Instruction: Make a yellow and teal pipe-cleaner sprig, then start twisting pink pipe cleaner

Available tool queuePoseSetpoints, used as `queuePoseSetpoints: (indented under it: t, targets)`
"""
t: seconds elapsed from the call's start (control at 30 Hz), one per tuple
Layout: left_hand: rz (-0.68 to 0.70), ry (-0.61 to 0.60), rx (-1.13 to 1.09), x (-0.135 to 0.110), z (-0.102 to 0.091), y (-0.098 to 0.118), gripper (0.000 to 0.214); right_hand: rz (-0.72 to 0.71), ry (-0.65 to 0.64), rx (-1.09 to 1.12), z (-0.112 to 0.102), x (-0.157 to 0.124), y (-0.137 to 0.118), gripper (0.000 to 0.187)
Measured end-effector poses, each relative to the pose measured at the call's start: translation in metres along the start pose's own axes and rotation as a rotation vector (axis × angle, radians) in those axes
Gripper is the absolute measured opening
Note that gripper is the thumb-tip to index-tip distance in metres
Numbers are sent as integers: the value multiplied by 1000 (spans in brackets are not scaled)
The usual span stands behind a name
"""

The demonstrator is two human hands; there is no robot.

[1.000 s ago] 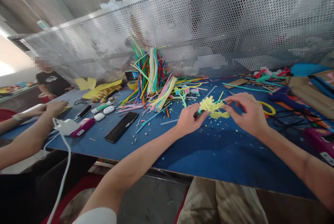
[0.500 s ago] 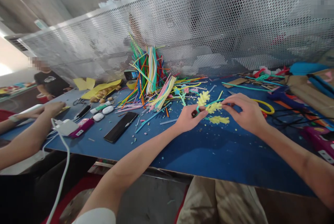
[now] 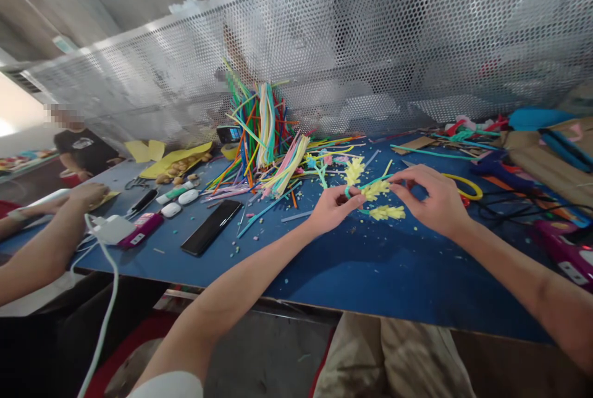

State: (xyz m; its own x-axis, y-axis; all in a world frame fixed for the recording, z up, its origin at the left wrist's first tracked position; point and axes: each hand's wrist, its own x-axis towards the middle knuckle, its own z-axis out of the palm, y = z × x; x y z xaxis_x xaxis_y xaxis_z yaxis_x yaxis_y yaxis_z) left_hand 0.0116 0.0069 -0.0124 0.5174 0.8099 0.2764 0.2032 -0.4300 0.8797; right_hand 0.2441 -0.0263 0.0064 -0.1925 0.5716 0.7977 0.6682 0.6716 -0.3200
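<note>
My left hand pinches the green stems of a small bunch of yellow fuzzy pipe-cleaner flowers just above the blue table. My right hand is closed in a pinch on the tip of the middle yellow flower. One yellow flower sticks up behind, another hangs lower, near the table. A big pile of coloured pipe cleaners stands just behind my left hand.
A black phone, white earbud cases and a white charger with cable lie at the left, by another person's arms. A yellow loop, purple tools and cardboard lie right. A perforated metal screen backs the table.
The yellow flowers were bunched tight a second ago; now they are spread apart on their green stems. Both hands lifted slightly and stayed pinched on them.
</note>
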Motion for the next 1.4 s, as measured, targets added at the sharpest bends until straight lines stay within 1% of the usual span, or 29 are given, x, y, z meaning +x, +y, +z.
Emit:
queuePoseSetpoints:
  t: [0.07,0.13,0.2,0.27,0.33,0.43,0.53,0.63,0.8,0.87,0.97,1.03,1.1,1.2,1.3,1.4]
  targets:
    - [16,30,90,-1,0,0,40,-3,13,1,0,0,-1,11]
    - [42,87,210,-1,-1,0,39,-23,12,11,0,0,-1,11]
    - [88,152,334,-1,0,-1,36,-39,16,16,0,0,-1,12]
    - [142,203,403,-1,0,-2,31,-32,56,-1,1,-1,-1,15]
    - [188,219,392,-1,2,-4,23,-55,94,-19,1,-2,-1,17]
    - [212,215,343,-3,6,-6,24,-146,68,-50,2,-4,1,18]
    - [176,207,336,-4,8,-6,23,-165,42,-109,1,-5,5,19]
    - [137,180,311,-5,10,-3,25,-166,24,-145,1,-4,8,14]
    - [73,179,270,-7,13,5,33,-198,16,-132,1,-2,4,8]
    - [62,197,257,-7,15,8,35,-151,24,-93,1,-2,1,8]
    - [82,226,255,-8,14,10,36,8,63,-41,2,-3,0,20]
    - [103,226,263,-7,13,9,36,40,29,-31,4,-3,3,22]
    - [117,212,274,-7,11,8,37,-27,-29,-28,6,-4,9,14]
    - [130,185,309,-6,9,5,39,-118,-41,-17,8,-4,14,7]
    - [138,166,344,-5,7,4,39,-123,-39,15,6,-5,12,6]
    - [160,177,368,-5,5,5,38,-128,-31,50,4,-4,8,5]
